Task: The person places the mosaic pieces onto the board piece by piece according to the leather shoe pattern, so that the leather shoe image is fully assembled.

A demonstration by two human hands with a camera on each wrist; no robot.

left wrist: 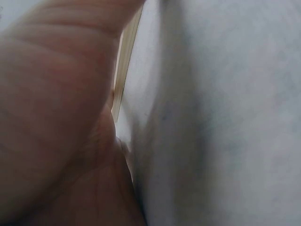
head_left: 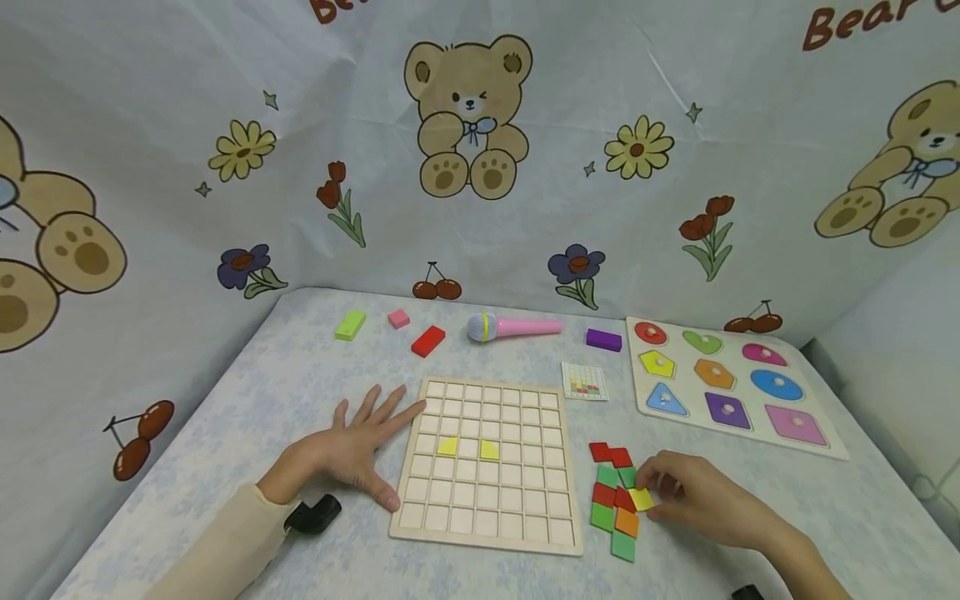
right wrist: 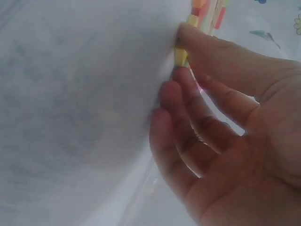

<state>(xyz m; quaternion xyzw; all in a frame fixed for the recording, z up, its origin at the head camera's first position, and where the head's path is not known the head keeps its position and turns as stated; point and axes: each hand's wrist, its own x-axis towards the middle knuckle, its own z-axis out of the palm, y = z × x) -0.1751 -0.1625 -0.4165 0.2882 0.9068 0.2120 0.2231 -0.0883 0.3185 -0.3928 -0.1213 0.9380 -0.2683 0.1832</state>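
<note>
A wooden grid board (head_left: 487, 467) lies in the middle of the table with two yellow tiles in its cells, one of them the right yellow tile (head_left: 490, 451). My left hand (head_left: 352, 454) is spread flat at the board's left side, thumb and index fingertip at its frame. To the right of the board, my right hand (head_left: 693, 496) pinches a yellow tile (head_left: 642, 499) between thumb and fingers, at the edge of a loose group of red, green and orange tiles. In the right wrist view that yellow tile (right wrist: 180, 56) shows between the thumb and a fingertip.
A small pattern card (head_left: 585, 382) lies beyond the board's right corner. Farther right is a shape puzzle board (head_left: 738, 387) with knobbed pieces. Along the back are a pink toy microphone (head_left: 517, 327), a purple block (head_left: 603, 340), a red block (head_left: 428, 341) and a green block (head_left: 350, 326).
</note>
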